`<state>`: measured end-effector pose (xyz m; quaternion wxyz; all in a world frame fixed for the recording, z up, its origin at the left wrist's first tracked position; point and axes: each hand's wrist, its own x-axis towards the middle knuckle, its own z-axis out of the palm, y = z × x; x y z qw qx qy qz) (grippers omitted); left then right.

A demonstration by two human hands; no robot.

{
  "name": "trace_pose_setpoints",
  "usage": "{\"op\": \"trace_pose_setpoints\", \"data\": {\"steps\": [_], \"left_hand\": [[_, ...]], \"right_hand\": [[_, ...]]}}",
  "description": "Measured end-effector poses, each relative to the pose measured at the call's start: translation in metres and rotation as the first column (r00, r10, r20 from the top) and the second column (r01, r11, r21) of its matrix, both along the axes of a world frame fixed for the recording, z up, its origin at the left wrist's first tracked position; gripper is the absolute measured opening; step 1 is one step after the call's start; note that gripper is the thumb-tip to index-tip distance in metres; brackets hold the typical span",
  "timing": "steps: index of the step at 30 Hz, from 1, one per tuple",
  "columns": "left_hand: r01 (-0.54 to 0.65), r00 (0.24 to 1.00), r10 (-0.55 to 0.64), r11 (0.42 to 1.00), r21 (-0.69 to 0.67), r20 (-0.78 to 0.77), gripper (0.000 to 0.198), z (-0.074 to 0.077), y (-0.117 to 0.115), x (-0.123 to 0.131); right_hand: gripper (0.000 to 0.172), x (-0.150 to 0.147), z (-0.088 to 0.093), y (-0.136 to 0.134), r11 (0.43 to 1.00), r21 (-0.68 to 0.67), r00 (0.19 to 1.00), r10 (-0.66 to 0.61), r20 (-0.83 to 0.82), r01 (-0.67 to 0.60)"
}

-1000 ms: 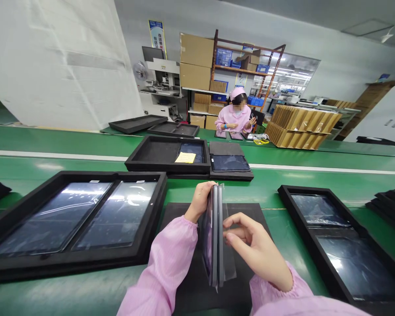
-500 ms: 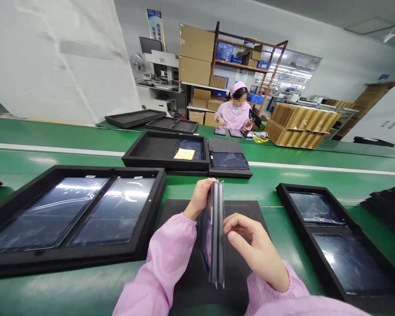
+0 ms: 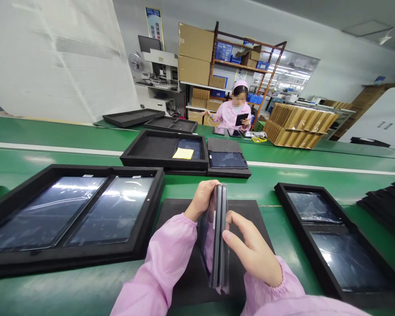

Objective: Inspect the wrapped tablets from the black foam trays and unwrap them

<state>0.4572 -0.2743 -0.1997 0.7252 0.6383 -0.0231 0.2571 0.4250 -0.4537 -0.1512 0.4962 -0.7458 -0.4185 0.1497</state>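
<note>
Two thin dark tablets (image 3: 220,245) stand on edge, pressed face to face, with clear film (image 3: 226,272) sticking out past their sides. My left hand (image 3: 204,197) is closed round their far upper end. At their right side is my right hand (image 3: 250,245), its thumb and curled index finger pinching the clear film by the near tablet edge; the other fingers are partly hidden. Beneath the tablets lies a flat black foam pad (image 3: 246,206) on the green bench.
A black foam tray (image 3: 151,232) with two screens lies left; another tray (image 3: 304,228) with two screens lies right. Ahead are a tray (image 3: 134,149) with a yellow note (image 3: 183,153) and a tablet (image 3: 228,159) on foam. A co-worker (image 3: 232,109) sits across, beside stacked cardboard dividers (image 3: 299,125).
My right thumb and index finger have closed in on the film edge. The tablets have turned and shifted slightly right. Across the bench, the co-worker's held device has moved left and lower.
</note>
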Motion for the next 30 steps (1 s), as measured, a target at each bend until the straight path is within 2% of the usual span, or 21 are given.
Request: {"op": "trace_pose_setpoints", "data": {"steps": [7,21,30], "left_hand": [[-0.009,1.0,0.009,1.0,-0.009,-0.012,0.069,0.001,0.0,0.001],[0.005,1.0,-0.005,0.999,0.041,-0.004,0.069,0.008,-0.003,-0.004],[0.068,0.997,-0.07,0.993,0.096,0.016,0.072,0.009,-0.005,-0.011]], "right_hand": [[0.015,0.0,0.0,0.002,1.0,-0.013,1.0,-0.011,0.003,0.011],[0.019,-0.006,0.0,-0.004,0.995,-0.093,0.985,-0.022,0.173,0.038],[0.019,-0.009,0.003,-0.009,0.989,-0.133,0.99,0.084,0.112,-0.069]]}}
